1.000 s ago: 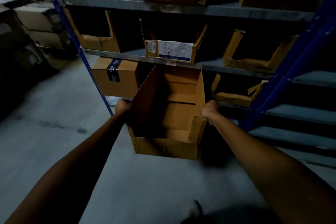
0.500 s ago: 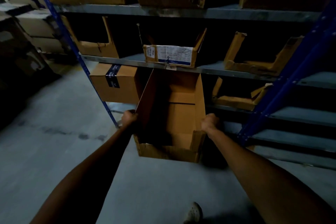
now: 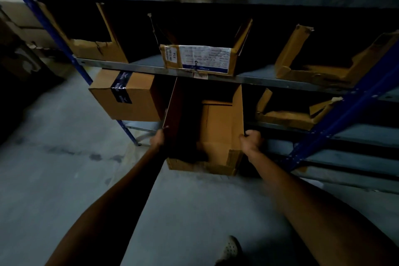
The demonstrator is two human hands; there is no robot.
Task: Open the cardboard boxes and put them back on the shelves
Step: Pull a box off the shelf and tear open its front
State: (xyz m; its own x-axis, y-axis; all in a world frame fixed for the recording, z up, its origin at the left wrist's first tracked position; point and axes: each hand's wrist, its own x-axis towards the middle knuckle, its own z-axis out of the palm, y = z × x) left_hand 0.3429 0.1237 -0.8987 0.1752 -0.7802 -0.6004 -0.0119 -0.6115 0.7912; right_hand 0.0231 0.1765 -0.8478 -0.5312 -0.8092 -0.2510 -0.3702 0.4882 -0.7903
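Observation:
An opened brown cardboard box [image 3: 220, 131] with its front cut away is held between both my hands, its far end under the middle shelf [image 3: 254, 79] and entering the lower shelf bay. My left hand [image 3: 158, 139] grips its left wall near the front. My right hand [image 3: 251, 141] grips the right wall's top edge, fingers curled over it. The box's inside is dark and looks empty.
A sealed box with dark tape [image 3: 127, 95] sits to the left on the lower shelf. A torn open box [image 3: 289, 114] sits to the right. A labelled open box [image 3: 205, 59] stands above. Blue uprights [image 3: 336, 123] flank the bay. My shoe [image 3: 230, 250] stands on grey floor.
Both hands have pushed the open box forward and deeper into the lower shelf bay. I have stepped closer to the shelves.

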